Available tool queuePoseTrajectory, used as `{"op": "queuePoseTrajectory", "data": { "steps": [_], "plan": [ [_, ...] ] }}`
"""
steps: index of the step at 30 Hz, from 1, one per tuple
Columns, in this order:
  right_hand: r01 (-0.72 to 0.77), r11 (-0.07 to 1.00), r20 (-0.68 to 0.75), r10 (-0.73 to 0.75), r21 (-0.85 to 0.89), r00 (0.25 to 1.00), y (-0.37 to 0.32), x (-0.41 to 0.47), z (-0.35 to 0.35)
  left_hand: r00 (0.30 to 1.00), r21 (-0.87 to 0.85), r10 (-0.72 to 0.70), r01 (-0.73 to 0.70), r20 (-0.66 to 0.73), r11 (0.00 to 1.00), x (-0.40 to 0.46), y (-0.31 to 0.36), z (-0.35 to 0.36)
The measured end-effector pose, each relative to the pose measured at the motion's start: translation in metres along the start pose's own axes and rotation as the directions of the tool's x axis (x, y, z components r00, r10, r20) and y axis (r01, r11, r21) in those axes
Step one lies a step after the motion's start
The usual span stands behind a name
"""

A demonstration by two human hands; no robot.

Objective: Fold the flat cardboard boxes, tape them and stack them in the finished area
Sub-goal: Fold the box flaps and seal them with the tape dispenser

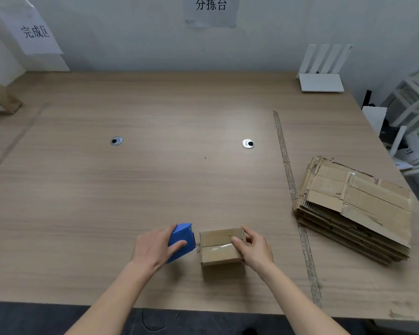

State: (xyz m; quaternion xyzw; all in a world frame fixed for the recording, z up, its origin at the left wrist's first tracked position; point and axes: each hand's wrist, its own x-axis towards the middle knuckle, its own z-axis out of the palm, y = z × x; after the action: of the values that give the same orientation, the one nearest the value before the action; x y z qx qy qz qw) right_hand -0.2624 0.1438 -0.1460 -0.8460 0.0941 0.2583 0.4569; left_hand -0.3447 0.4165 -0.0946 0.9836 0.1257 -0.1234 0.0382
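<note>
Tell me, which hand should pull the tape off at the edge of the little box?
The left hand, probably. It already grips the blue tape dispenser right beside the box, at the end of the taped seam. The right hand is busy holding the box steady.

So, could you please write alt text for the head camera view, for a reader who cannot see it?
A person's left hand grips a blue tape dispenser at the left edge of a small folded cardboard box, which the right hand steadies on a wooden table. A stack of flat cardboard boxes lies to the right.
</note>
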Motion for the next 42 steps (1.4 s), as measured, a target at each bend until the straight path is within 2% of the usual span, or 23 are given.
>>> {"op": "queuePoseTrajectory", "data": {
  "steps": [3,9,11,12,14,15,17,19,21,24,26,29,30,33,34,38,42],
  "plan": [
    [0.039,0.999,-0.013,-0.039,-0.023,0.999,-0.003,-0.005,0.002,0.999,-0.020,0.020,-0.021,-0.046,1.000,-0.005,-0.010,0.011],
    [0.069,0.994,-0.039,-0.073,-0.082,0.997,-0.003,-0.005,0.001,0.989,-0.085,-0.061,0.050,-0.136,0.995,-0.008,-0.014,0.052],
    [0.071,0.994,-0.040,-0.075,-0.088,0.996,-0.003,-0.006,0.000,0.961,-0.025,-0.046,0.040,-0.272,0.999,-0.010,-0.007,0.056],
    [0.076,0.991,-0.043,-0.081,-0.108,0.996,-0.003,-0.007,0.000,0.933,-0.046,-0.064,0.051,-0.354,0.998,-0.014,0.004,0.052],
    [0.085,0.987,-0.058,-0.094,-0.139,0.994,-0.006,-0.010,0.000,0.895,-0.175,-0.099,0.023,-0.435,0.984,-0.023,0.033,0.043],
    [0.090,0.986,-0.065,-0.099,-0.137,0.993,-0.007,-0.012,0.000,0.894,-0.250,-0.123,0.013,-0.430,0.968,-0.028,0.050,0.036],
    [0.096,0.986,-0.069,-0.106,-0.134,0.992,-0.008,-0.014,0.000,0.939,-0.380,-0.180,0.058,-0.294,0.923,-0.037,0.080,0.034],
    [0.097,0.987,-0.063,-0.106,-0.131,0.992,-0.009,-0.014,-0.001,0.962,-0.447,-0.230,0.144,-0.145,0.883,-0.040,0.098,0.039],
    [0.101,0.985,-0.061,-0.110,-0.139,0.992,-0.009,-0.014,-0.002,0.959,-0.503,-0.267,0.187,-0.091,0.844,-0.041,0.103,0.044],
    [0.108,0.983,-0.048,-0.116,-0.151,0.992,-0.008,-0.013,-0.002,0.968,-0.568,-0.250,0.201,-0.009,0.798,-0.039,0.102,0.043],
    [0.125,0.980,-0.027,-0.131,-0.155,0.991,-0.006,-0.013,-0.002,0.979,-0.523,-0.200,0.195,0.048,0.829,-0.037,0.095,0.043],
    [0.168,0.975,-0.010,-0.171,-0.147,0.985,-0.010,-0.009,-0.009,0.978,-0.575,-0.205,0.142,-0.044,0.805,-0.032,0.082,0.041],
    [0.181,0.973,-0.009,-0.184,-0.144,0.983,-0.014,-0.005,-0.012,0.982,-0.608,-0.164,0.077,-0.089,0.791,-0.029,0.080,0.039],
    [0.276,0.944,0.052,-0.271,-0.181,0.961,-0.032,0.008,-0.019,0.981,-0.589,0.086,-0.175,-0.175,0.789,-0.022,0.082,0.037],
    [0.314,0.932,0.080,-0.304,-0.184,0.949,-0.037,0.013,-0.020,0.977,-0.593,0.119,-0.203,-0.177,0.779,-0.019,0.083,0.038],
    [0.416,0.907,0.121,-0.407,-0.062,0.906,-0.047,0.016,-0.013,0.987,-0.638,0.051,-0.139,-0.154,0.758,-0.015,0.087,0.050],
    [0.471,0.867,0.058,-0.469,-0.163,0.882,-0.034,0.010,-0.004,0.988,-0.653,0.024,-0.120,-0.154,0.748,-0.013,0.096,0.059]
  ]
}}
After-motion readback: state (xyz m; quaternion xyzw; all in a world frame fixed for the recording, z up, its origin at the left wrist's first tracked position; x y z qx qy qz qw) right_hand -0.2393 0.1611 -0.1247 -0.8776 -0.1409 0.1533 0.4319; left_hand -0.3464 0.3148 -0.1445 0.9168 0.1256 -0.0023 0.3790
